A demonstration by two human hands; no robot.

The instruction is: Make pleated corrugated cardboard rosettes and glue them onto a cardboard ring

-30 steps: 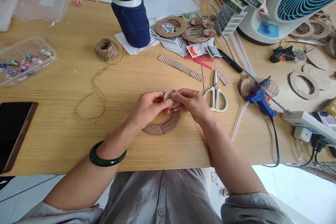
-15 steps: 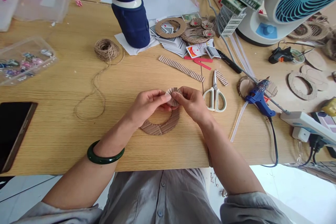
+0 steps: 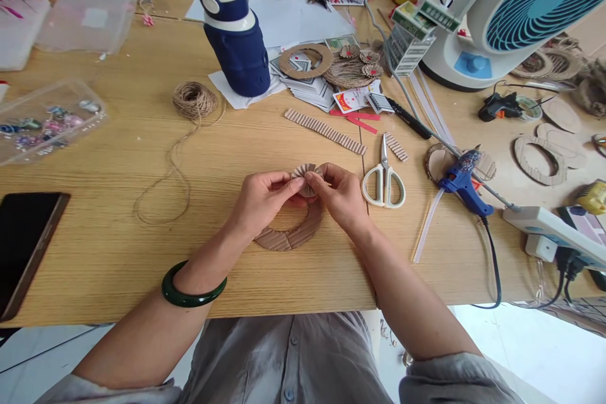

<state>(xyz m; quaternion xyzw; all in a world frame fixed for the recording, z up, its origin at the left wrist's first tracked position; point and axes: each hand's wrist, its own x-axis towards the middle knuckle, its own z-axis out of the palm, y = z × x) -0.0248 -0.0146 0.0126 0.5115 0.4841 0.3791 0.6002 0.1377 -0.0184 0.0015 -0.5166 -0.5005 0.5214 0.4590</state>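
A small pleated cardboard rosette [image 3: 303, 172] is pinched between both hands, its ridges fanning out from the centre. My left hand [image 3: 265, 201] grips its left side with thumb and fingers. On the right side my right hand [image 3: 338, 194] is closed, its thumb pressing near the rosette's middle. Below them a brown corrugated cardboard ring [image 3: 288, 237] lies flat on the table, its upper part hidden by the hands. White-handled scissors [image 3: 384, 180] lie just right of my right hand. Corrugated cardboard strips [image 3: 326, 131] rest beyond the hands.
A blue glue gun [image 3: 466, 183] with its cord lies to the right, near a power strip [image 3: 544, 227]. Twine [image 3: 194, 101] trails on the left, beside a navy bottle [image 3: 239, 50]. A fan [image 3: 478, 44] stands at back right; a phone [image 3: 31, 246] lies far left.
The rosette shows more of its pleated face, held up between the fingers. Both hands keep their pinch. The whole view has shifted slightly downward in the picture.
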